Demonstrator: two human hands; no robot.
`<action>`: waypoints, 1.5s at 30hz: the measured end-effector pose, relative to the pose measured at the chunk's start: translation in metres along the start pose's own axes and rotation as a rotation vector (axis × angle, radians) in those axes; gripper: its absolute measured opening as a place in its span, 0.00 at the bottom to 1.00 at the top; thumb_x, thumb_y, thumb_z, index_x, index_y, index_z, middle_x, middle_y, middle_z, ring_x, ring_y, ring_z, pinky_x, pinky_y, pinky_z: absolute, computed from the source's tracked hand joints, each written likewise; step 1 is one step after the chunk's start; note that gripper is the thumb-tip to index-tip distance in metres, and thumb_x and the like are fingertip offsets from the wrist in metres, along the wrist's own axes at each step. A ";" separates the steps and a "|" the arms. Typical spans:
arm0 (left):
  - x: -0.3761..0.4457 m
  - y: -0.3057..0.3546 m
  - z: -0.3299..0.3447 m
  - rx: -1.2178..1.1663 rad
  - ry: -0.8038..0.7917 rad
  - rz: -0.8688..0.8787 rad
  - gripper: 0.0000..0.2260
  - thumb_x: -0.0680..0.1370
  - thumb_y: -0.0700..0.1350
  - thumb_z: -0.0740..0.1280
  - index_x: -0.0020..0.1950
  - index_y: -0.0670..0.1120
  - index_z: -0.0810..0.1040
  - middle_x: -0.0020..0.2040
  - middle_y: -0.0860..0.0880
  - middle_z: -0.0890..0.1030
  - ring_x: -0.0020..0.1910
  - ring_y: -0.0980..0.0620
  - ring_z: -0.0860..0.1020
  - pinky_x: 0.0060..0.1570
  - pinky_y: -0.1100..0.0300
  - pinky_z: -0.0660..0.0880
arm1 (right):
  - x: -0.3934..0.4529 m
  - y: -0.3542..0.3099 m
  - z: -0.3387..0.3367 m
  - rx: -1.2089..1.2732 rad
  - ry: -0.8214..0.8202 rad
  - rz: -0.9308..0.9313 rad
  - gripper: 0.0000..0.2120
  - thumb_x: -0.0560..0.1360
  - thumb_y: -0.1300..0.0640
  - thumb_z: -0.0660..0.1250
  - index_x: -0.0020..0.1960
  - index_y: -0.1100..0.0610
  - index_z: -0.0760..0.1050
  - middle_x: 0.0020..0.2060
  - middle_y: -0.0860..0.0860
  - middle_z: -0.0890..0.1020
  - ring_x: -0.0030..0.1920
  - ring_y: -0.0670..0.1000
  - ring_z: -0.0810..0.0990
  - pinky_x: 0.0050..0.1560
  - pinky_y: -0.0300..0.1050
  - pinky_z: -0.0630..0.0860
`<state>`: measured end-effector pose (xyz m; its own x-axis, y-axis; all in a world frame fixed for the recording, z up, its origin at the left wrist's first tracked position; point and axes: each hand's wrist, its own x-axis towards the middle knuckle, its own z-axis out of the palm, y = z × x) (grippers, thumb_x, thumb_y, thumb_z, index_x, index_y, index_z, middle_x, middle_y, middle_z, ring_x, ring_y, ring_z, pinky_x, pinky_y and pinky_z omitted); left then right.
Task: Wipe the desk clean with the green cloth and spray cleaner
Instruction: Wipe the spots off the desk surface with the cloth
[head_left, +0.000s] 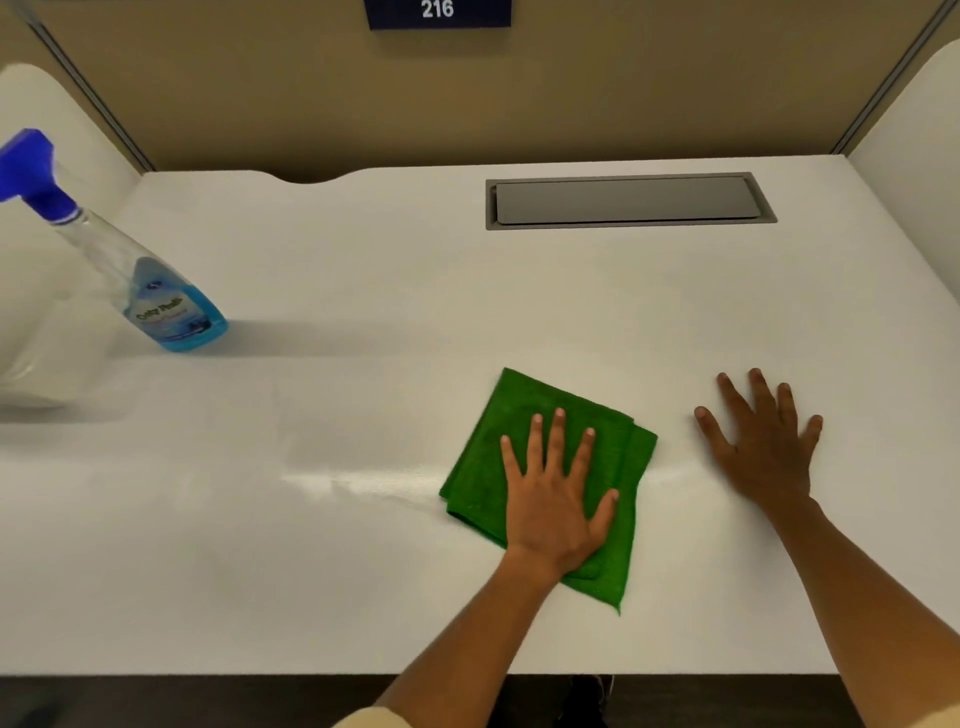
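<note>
The left hand (553, 499) is lying flat and spread on the green cloth (550, 483), pressing it against the desk (363, 571) rather than gripping it; no finger is curling around the fabric. The right hand (763, 447) is resting open and empty on the bare surface just beside the cloth, bracing the body.

A pale wet streak (358, 486) is running sideways out from under the cloth, away from the right hand, and a shorter trace seems to be showing between the cloth and the right hand, though the glare is making that hard to confirm. So the next stroke is probably lying along that sideways line, with the left hand already on it.

The spray cleaner (150, 291) is standing well apart, far beyond the left hand's outer side and further from the body; the left hand is the nearer one to it.
</note>
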<state>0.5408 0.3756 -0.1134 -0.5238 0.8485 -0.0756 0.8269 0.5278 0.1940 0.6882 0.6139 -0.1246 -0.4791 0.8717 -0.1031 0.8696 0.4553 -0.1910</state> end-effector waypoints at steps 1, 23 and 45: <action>0.000 0.003 0.001 -0.004 -0.004 0.002 0.33 0.77 0.68 0.45 0.80 0.55 0.47 0.80 0.44 0.43 0.78 0.41 0.39 0.71 0.32 0.40 | 0.000 0.001 0.000 -0.002 0.007 0.002 0.35 0.73 0.25 0.41 0.77 0.36 0.50 0.79 0.45 0.51 0.79 0.54 0.46 0.74 0.67 0.42; -0.007 -0.260 -0.047 0.038 0.084 -0.385 0.33 0.75 0.69 0.41 0.79 0.60 0.47 0.81 0.50 0.48 0.79 0.44 0.48 0.73 0.32 0.47 | -0.004 -0.006 -0.005 0.030 0.018 0.012 0.35 0.73 0.26 0.43 0.77 0.36 0.53 0.79 0.45 0.52 0.79 0.53 0.47 0.74 0.67 0.43; -0.039 -0.125 -0.020 0.054 0.051 -0.175 0.31 0.78 0.67 0.46 0.79 0.56 0.51 0.81 0.46 0.48 0.79 0.42 0.46 0.72 0.32 0.49 | -0.003 -0.008 -0.005 -0.006 0.018 0.021 0.37 0.72 0.25 0.41 0.77 0.37 0.52 0.79 0.45 0.52 0.79 0.54 0.46 0.74 0.68 0.44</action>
<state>0.4538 0.2756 -0.1152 -0.6691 0.7412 -0.0536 0.7314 0.6696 0.1288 0.6831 0.6082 -0.1183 -0.4585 0.8842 -0.0895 0.8802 0.4380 -0.1829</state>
